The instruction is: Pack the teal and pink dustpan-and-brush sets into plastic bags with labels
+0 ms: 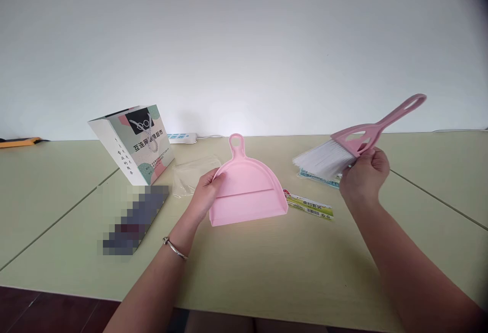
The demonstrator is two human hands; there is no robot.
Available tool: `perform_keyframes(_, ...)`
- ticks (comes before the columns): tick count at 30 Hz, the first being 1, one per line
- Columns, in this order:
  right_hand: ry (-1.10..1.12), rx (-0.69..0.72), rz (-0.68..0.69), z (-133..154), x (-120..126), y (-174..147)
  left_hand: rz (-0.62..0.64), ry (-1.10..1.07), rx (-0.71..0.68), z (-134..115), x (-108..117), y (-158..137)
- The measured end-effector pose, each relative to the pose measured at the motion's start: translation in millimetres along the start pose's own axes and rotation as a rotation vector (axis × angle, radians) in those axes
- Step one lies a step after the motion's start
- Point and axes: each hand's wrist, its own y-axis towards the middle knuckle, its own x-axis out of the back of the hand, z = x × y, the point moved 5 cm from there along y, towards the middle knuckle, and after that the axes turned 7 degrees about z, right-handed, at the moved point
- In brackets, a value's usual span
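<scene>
A pink dustpan is held up over the table by its left edge, my left hand closed on it with the thumb on the inner face. The dustpan's looped handle points away from me. On the right, my right hand grips a pink hand brush near the base of its handle. White bristles point left and down, while the handle slants up to the right. Brush and dustpan are apart. Between them a printed card label lies on the table, and a blue-and-white packet is partly hidden beneath the bristles.
A patterned paper bag with a rope handle stands at the left. In front of it lies a dark, pixelated flat object. Clear plastic wrap rests behind my left hand. A power strip sits against the wall; an orange object is far left.
</scene>
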Motion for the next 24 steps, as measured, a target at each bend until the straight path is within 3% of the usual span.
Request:
perform_keyframes(3, 0.141, -0.071, 0.055, 8, -20, -17, 0.003, 0.019, 0.011, 2, 0, 1)
perform_keyframes(5, 0.174, -0.117, 0.205, 19, -43, -35, 0.005, 0.033, 0.018, 4, -1, 1)
perform_keyframes(8, 0.014, -0.124, 0.544, 36, -79, -69, 0.018, 0.059, 0.018, 3, -5, 1)
perform_keyframes(11, -0.095, -0.104, 0.682, 44, -96, -93, 0.038, 0.06, 0.028, 0, -12, -2)
perform_keyframes(19, -0.088, -0.106, 0.516, 37, -91, -96, 0.143, 0.158, -0.004, -7, -28, -8)
perform_keyframes(24, -0.126, -0.06, 0.458, 36, -89, -95, 0.136, 0.169, 0.009, -4, -25, -7)
